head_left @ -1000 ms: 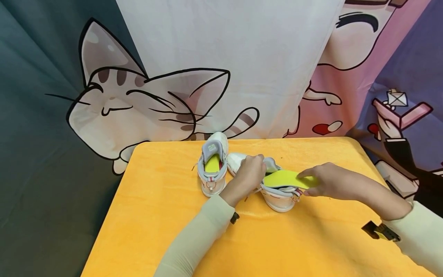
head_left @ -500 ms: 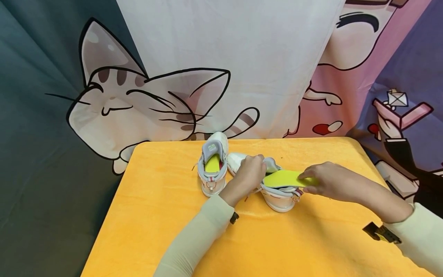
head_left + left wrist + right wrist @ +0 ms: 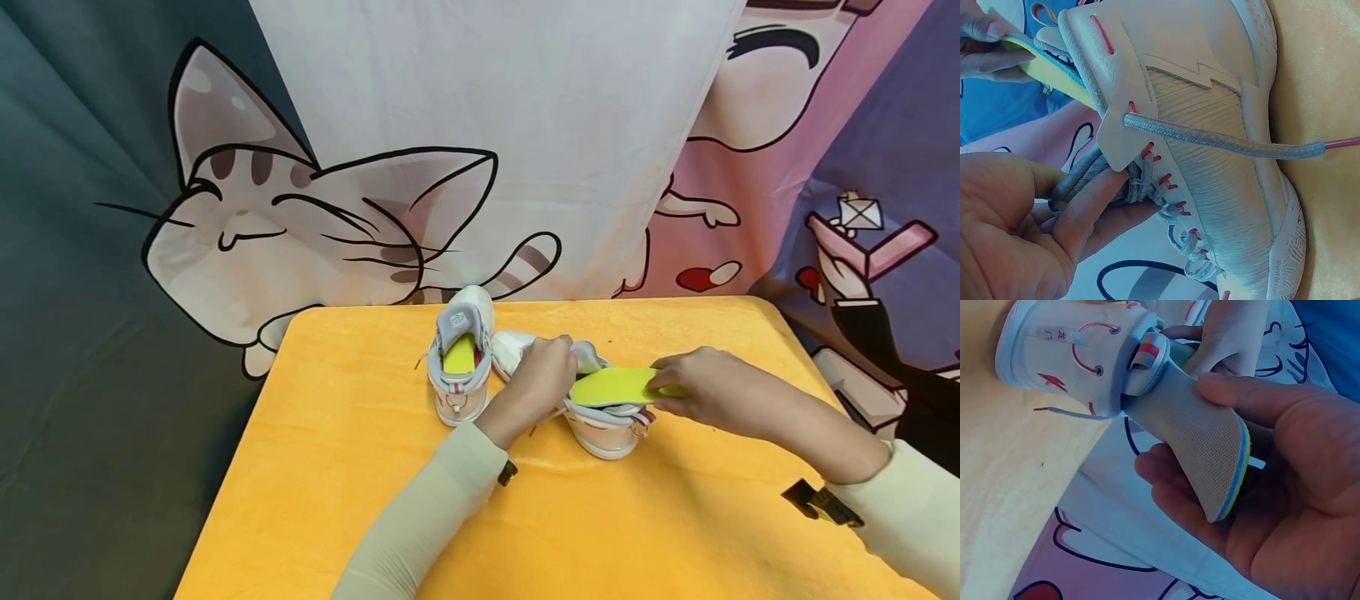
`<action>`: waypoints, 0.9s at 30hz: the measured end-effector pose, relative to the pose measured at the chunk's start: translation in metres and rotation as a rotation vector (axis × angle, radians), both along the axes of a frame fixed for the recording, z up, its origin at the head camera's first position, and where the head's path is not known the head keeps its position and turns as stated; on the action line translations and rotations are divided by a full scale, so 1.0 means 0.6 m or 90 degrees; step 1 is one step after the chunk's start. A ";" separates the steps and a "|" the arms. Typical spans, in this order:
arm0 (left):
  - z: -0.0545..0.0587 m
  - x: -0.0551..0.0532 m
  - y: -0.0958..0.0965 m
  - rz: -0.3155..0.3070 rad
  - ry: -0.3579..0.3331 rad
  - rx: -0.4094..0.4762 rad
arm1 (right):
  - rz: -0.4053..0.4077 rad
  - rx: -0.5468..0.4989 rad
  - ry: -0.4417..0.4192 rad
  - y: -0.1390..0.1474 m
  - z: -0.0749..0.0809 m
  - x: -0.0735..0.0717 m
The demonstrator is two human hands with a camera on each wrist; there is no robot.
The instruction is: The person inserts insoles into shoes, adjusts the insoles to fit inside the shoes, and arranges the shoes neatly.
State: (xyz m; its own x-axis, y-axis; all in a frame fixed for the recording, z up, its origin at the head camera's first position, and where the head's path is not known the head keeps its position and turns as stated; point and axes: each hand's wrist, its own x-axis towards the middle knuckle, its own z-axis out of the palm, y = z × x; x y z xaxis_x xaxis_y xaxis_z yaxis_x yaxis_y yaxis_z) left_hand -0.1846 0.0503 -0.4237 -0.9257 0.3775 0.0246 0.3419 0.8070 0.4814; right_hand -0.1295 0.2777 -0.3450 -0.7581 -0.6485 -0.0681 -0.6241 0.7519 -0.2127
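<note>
A white sneaker (image 3: pixel 606 433) sits on the table at the right, its toe pointing back and left. From its opening sticks a yellow-green insole (image 3: pixel 617 387), whose front end is hidden inside. My left hand (image 3: pixel 542 373) pinches the shoe's grey tongue (image 3: pixel 1085 172) between thumb and fingers. At the insole's heel end, my right hand (image 3: pixel 708 390) holds it between thumb and fingers. The insole's grey mesh underside (image 3: pixel 1197 437) shows in the right wrist view, close to the heel pull tab (image 3: pixel 1147 351).
Left of it stands a second white sneaker (image 3: pixel 459 392) with a yellow-green insole inside. Both shoes rest on a yellow cloth-covered table (image 3: pixel 337 467). Behind it hangs a curtain (image 3: pixel 525 100) printed with cartoon figures.
My right hand has shifted slightly upward, with the insole's heel end still in its grip. The left hand and both shoes look unmoved.
</note>
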 end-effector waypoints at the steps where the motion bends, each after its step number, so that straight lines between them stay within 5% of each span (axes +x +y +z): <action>1: 0.000 0.000 0.000 -0.001 0.002 -0.002 | 0.008 -0.002 0.014 0.000 0.000 0.001; 9: 0.000 0.000 0.002 -0.001 0.008 -0.008 | 0.040 0.015 0.085 -0.010 -0.001 0.003; 27: -0.005 0.000 0.000 -0.010 0.025 0.008 | 0.011 0.003 0.046 -0.035 -0.017 -0.012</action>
